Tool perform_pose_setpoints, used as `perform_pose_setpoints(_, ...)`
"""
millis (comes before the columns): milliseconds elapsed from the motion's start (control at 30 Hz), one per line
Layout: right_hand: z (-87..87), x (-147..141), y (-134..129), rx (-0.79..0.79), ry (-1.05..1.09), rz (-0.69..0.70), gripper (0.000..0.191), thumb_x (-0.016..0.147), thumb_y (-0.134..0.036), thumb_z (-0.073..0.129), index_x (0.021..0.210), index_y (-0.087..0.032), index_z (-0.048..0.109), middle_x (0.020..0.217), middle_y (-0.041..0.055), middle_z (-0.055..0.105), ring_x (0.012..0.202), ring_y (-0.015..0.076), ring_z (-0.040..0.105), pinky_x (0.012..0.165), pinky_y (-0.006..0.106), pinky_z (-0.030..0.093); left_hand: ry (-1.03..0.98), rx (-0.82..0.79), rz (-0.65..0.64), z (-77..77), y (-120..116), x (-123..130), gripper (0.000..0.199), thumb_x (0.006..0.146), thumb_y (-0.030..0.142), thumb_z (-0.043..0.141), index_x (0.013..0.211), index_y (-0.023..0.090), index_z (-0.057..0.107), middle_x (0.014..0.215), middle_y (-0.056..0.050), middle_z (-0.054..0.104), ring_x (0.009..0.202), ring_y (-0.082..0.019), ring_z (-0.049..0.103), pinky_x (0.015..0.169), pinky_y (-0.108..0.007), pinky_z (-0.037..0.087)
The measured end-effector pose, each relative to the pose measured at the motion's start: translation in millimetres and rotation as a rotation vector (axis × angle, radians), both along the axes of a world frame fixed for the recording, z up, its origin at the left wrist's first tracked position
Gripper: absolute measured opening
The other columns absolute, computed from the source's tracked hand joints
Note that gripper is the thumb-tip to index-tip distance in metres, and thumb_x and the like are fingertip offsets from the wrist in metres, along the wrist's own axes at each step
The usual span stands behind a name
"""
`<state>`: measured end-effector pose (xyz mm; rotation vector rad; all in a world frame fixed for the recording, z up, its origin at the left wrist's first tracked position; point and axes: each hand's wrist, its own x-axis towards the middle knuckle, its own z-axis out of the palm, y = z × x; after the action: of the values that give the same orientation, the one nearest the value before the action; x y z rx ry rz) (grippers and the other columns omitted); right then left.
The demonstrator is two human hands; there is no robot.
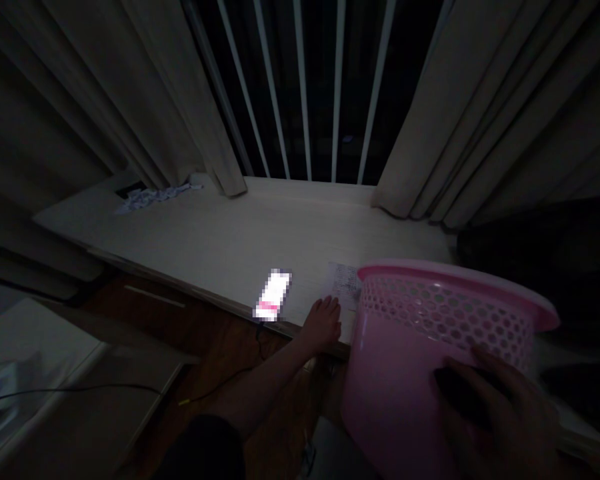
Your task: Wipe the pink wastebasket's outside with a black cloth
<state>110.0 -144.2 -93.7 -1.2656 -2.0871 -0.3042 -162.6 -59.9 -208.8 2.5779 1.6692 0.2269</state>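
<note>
In the head view, my left hand (323,323) rests at the front edge of a pale wooden ledge, fingers stretched out and holding nothing. Its fingertips lie close to a sheet of paper (344,283) with writing on it. A pink plastic basket (400,380), perforated below its rim, stands tall at the right and hides part of that paper. My right hand (510,413) is in front of the basket's near side, its fingers bent round a small black shape (463,395). Dim light leaves its kind unclear.
A lit phone (273,295), its screen blurred, lies on the ledge (220,247) with a cable hanging off it. Crumpled pale cloth (155,195) sits at the far left. Curtains (420,133) flank a barred window (303,87). Dark items (545,247) are piled at right.
</note>
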Motion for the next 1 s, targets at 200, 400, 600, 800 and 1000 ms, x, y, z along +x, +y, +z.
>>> perform_pose_setpoints(200, 5.1, -2, -5, 0.002, 0.117, -0.050, 0.033, 0.085, -0.035, 0.052, 0.113, -0.018, 0.055, 0.124, 0.0198, 0.053, 0.106, 0.0401, 0.054, 0.084, 0.058, 0.043, 0.026, -0.057, 0.052, 3.2, -36, -22, 0.042, 0.082, 0.033, 0.061, 0.119, 0.014, 0.055, 0.135, -0.018, 0.054, 0.125, -0.031, 0.048, 0.101, -0.048, 0.038)
perform_pose_setpoints(400, 9.7, -9, -8, -0.005, 0.210, -0.073, 0.030, 0.085, -0.032, 0.050, 0.110, -0.017, 0.057, 0.120, 0.0193, 0.054, 0.108, 0.0409, 0.052, 0.085, 0.060, 0.041, -0.031, -0.185, 0.068, 10.3, -42, -30, 0.025, 0.082, 0.012, 0.058, 0.105, 0.020, 0.063, 0.131, -0.013, 0.060, 0.124, -0.026, 0.053, 0.102, -0.041, 0.040)
perform_pose_setpoints(600, 3.5, -7, -12, -0.002, 0.240, -0.060, 0.030, 0.085, -0.032, 0.051, 0.111, -0.017, 0.056, 0.122, 0.0187, 0.053, 0.109, 0.0393, 0.051, 0.087, 0.060, 0.040, -0.104, -0.091, 0.325, 71.7, -4, -81, 0.031, 0.089, 0.018, 0.050, 0.116, 0.022, 0.066, 0.102, -0.007, 0.074, 0.092, -0.025, 0.068, 0.080, -0.032, 0.050)
perform_pose_setpoints(800, 5.0, -9, -9, 0.032, 0.198, -0.010, 0.031, 0.087, -0.030, 0.051, 0.113, -0.015, 0.056, 0.122, 0.0210, 0.052, 0.110, 0.0383, 0.050, 0.087, 0.058, 0.041, -0.481, 0.674, 0.737, 180.3, 22, -156, 0.033, 0.094, 0.019, 0.042, 0.119, 0.008, 0.061, 0.109, -0.010, 0.070, 0.095, -0.017, 0.065, 0.087, -0.029, 0.048)
perform_pose_setpoints(1000, 7.6, -18, -5, 0.020, 0.210, -0.018, 0.031, 0.085, -0.029, 0.051, 0.114, -0.018, 0.056, 0.124, 0.0183, 0.051, 0.113, 0.0364, 0.049, 0.090, 0.057, 0.041, -0.123, 0.184, 0.563, 125.4, 6, -150, 0.039, 0.081, 0.004, 0.043, 0.111, 0.017, 0.065, 0.128, -0.010, 0.061, 0.125, -0.021, 0.051, 0.107, -0.037, 0.037)
